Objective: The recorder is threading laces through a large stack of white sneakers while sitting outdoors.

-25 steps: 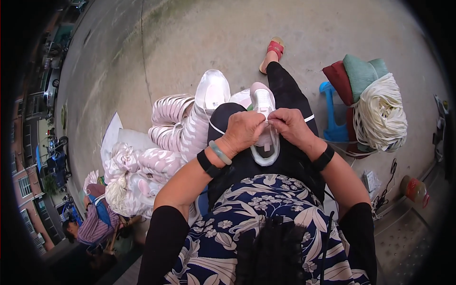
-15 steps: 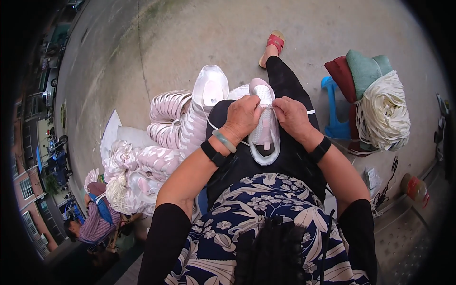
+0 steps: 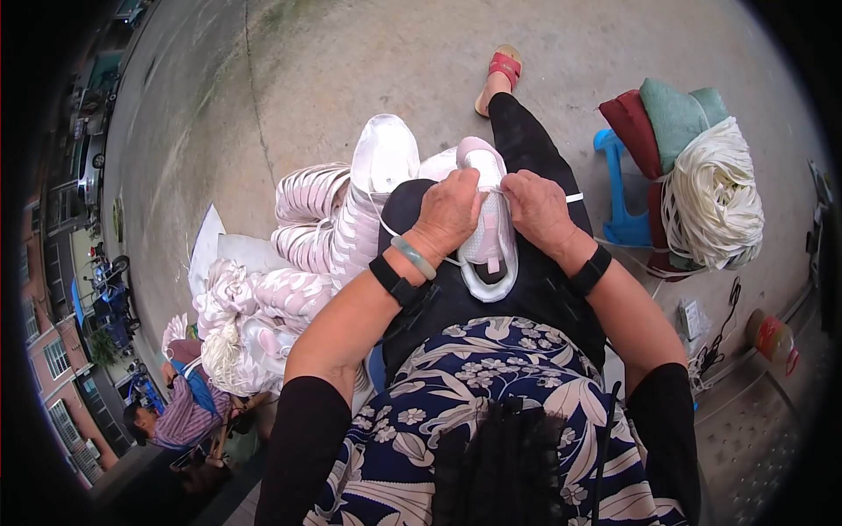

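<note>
On my lap lies a pale pink and white sneaker upper (image 3: 481, 244), its toe pointing away from me and its open heel toward my body. My left hand (image 3: 447, 213) is closed on a white shoelace at the left edge of the lacing. Opposite it, my right hand (image 3: 537, 207) also pinches the shoelace, close over the right edge. A loose length of shoelace (image 3: 382, 225) hangs in a curve left of my left hand, and a white end (image 3: 574, 197) sticks out beyond my right hand. My fingertips hide the exact grip.
Curved stacks of pink and white shoe uppers (image 3: 307, 206) stand at my left, beside wrapped bundles (image 3: 294, 298). At right, a blue stool (image 3: 624, 223) stands by red and green cloth (image 3: 675, 123) and a hank of white laces (image 3: 715, 193). Another person (image 3: 189, 408) sits far left.
Both hands stay at the lacing with only slight finger movement. The whole view has shifted a little, and the sneaker upper appears slightly higher.
</note>
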A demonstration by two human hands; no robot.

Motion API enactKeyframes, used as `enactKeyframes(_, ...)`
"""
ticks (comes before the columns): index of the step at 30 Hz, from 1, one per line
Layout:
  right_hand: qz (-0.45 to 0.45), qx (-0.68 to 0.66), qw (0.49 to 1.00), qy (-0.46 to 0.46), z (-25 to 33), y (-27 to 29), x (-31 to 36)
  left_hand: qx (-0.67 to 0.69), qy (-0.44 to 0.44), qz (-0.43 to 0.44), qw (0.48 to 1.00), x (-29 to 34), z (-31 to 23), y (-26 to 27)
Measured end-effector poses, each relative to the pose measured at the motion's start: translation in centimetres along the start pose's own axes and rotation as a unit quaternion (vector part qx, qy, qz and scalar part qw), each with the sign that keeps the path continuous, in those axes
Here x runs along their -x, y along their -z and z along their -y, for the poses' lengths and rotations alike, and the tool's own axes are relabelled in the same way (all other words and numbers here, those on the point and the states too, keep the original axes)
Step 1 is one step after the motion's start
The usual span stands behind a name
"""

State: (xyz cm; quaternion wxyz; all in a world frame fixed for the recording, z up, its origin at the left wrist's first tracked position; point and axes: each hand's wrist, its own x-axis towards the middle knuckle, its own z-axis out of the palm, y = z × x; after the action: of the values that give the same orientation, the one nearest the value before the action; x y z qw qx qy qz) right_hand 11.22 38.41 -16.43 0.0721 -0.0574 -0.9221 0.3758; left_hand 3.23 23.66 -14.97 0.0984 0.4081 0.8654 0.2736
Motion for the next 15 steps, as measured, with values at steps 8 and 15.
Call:
enactKeyframes(8, 0.012, 0.008, 1.000, -0.003, 0.11, 0.10, -0.17, 0.005, 0.032, 0.017, 0.999, -0.16, 0.28, -0.28)
enactKeyframes(15, 0.025, 0.014, 1.000, 0.001, -0.12, 0.08, -0.65, 0.017, 0.044, 0.010, 0.999, -0.18, 0.43, -0.54)
